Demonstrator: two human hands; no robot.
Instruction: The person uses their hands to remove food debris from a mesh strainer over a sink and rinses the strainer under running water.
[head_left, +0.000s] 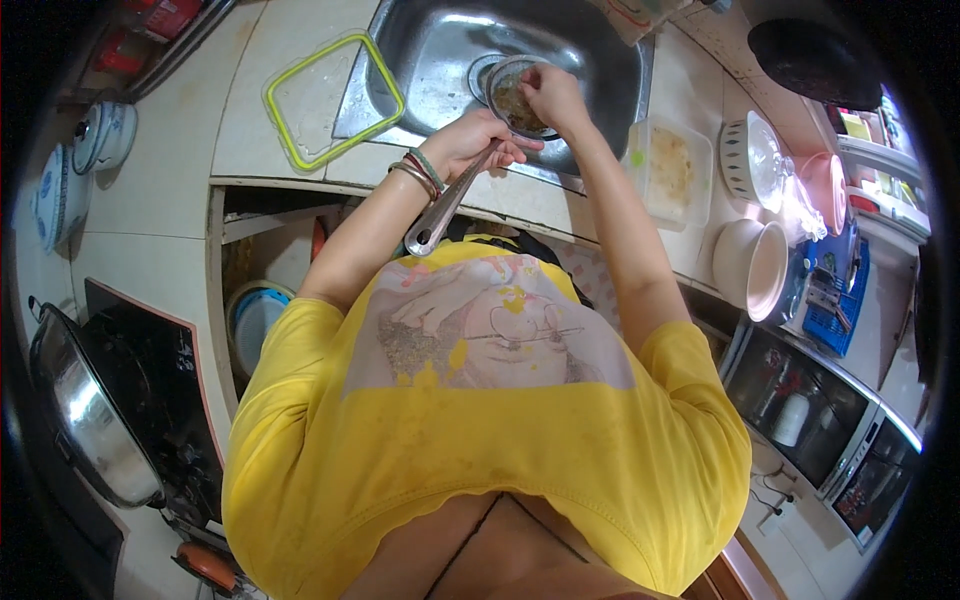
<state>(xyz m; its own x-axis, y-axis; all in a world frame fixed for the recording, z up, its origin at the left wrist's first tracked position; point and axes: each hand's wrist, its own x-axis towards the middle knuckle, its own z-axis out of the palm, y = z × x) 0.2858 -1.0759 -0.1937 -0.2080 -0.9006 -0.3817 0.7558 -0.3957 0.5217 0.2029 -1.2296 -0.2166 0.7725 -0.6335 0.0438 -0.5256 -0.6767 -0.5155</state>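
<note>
My left hand (474, 142) grips the long metal handle of a skimmer or strainer (450, 196) close to its bowl. The handle's holed end reaches back toward my yellow shirt. Wet brownish-yellow bits (512, 106) lie inside the round bowl, which hangs over the stainless steel sink (427, 71) near the drain. My right hand (556, 96) reaches into the bowl from the right with fingers drawn together at the bits. Whether anything is pinched between those fingertips is hidden.
A clear lid with a green seal (330, 97) overlaps the sink's left edge. Right of the sink stands a plastic container (700, 196) with residue inside. Beyond it are a patterned bowl (739, 161) and a cream pot (739, 262). A metal pan (101, 420) sits far left.
</note>
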